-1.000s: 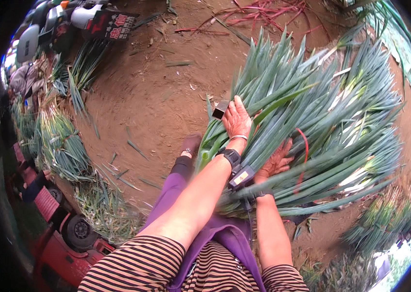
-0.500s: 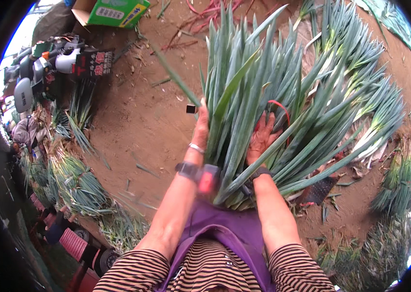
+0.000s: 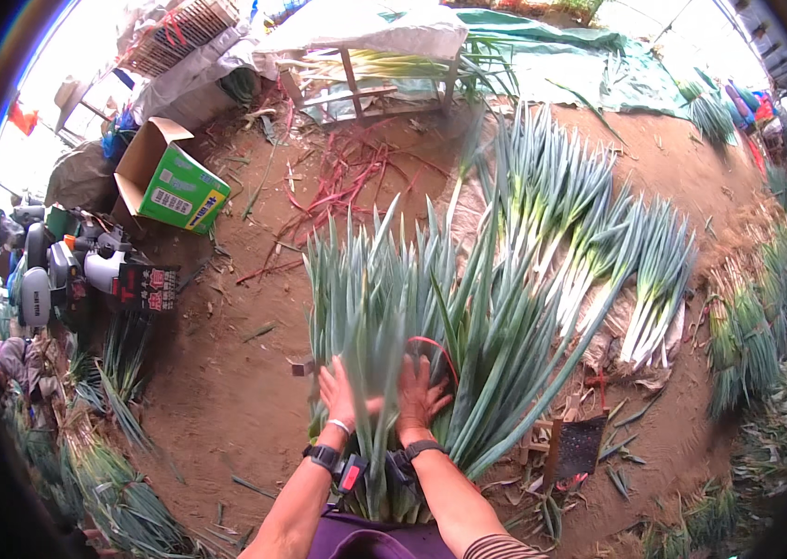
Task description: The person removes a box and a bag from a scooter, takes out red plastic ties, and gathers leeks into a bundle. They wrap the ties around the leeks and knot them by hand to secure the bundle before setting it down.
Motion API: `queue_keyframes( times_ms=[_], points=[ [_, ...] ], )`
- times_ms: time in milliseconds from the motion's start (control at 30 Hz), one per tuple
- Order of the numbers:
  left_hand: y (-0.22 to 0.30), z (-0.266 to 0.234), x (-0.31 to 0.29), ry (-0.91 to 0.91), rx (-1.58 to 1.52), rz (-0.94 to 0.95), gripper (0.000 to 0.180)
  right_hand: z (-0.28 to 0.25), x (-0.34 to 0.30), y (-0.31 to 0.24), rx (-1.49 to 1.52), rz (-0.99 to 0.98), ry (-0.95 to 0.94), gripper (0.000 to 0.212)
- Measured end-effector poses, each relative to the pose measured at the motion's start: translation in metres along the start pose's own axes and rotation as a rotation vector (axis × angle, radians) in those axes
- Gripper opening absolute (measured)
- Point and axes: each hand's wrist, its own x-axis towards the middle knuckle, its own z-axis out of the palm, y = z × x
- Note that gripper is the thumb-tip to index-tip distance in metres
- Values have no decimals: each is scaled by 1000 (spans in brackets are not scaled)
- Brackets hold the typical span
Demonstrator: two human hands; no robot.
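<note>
A large upright bundle of green onions (image 3: 505, 345) stands in front of me, its long blue-green leaves pointing up and fanning right. My left hand (image 3: 341, 393) lies against the near left leaves, fingers stretched out. Close beside it, my right hand (image 3: 419, 399) rests on the bundle with its fingers spread, partly covered by blurred leaves. A red band (image 3: 442, 352) arcs over the leaves just above my right hand. The lower ends of the bundle are hidden near my purple apron (image 3: 375, 540).
More green onions (image 3: 589, 252) lie in a row at right on a sheet. Red straps (image 3: 347, 177) are strewn on the dirt floor ahead. A green carton (image 3: 179, 191) and a motorbike (image 3: 77, 265) stand at left. A dark board (image 3: 576, 449) sits at near right. Tied bundles (image 3: 747, 317) line the right side.
My left hand has moved inward from the bundle's left edge, nearer my right hand; the single leaf beside it no longer sticks out left. The view has tilted up, showing more ground ahead.
</note>
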Motion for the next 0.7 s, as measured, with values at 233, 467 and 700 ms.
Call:
queue_keyframes(
  times_ms=[233, 467, 700],
  points=[
    [-49, 14, 32, 53, 41, 149, 113, -52, -12, 9, 532, -147, 123, 43],
    [-48, 7, 37, 3, -116, 221, 125, -181, -68, 76, 1064, -420, -15, 40],
    [-41, 9, 36, -3, -3, 294, 118, -103, -44, 195, 1336, 273, 405, 55]
  ],
)
